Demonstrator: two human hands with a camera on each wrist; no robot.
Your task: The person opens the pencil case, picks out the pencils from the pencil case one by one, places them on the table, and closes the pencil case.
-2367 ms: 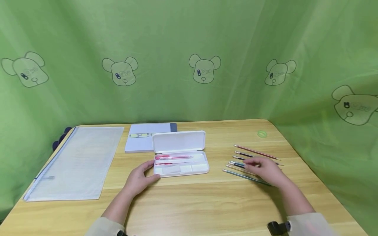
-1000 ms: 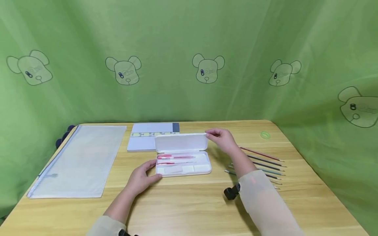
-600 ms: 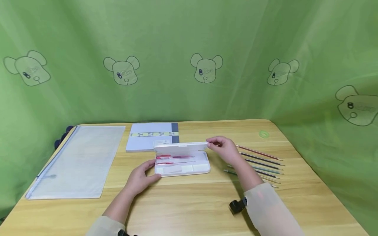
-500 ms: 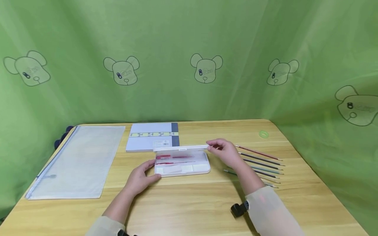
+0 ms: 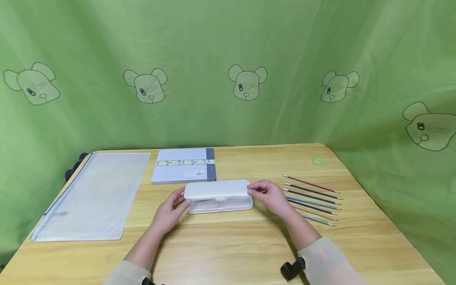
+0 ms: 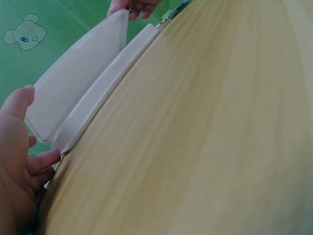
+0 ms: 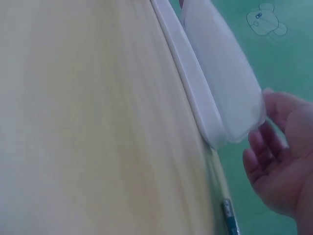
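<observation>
A white plastic pencil case lies on the table in front of me, its lid tilted partly down over the base. At its left end my left hand holds it, thumb at the lid's corner and fingers by the base. My right hand pinches the lid's right edge between thumb and fingertips; the right wrist view has the lid slanting above the base. The lid hides the red pens inside. Several pencils lie fanned out beside the right hand.
Behind the case is a notebook with a patterned band. A translucent zip pouch covers the table's left side. Near the back right corner lies a green ring. Green curtain surrounds the wooden table.
My right hand has gone from the pencils to the case lid and swung it forward and down from upright. My left hand stays at the left end, its thumb now up at the lid.
</observation>
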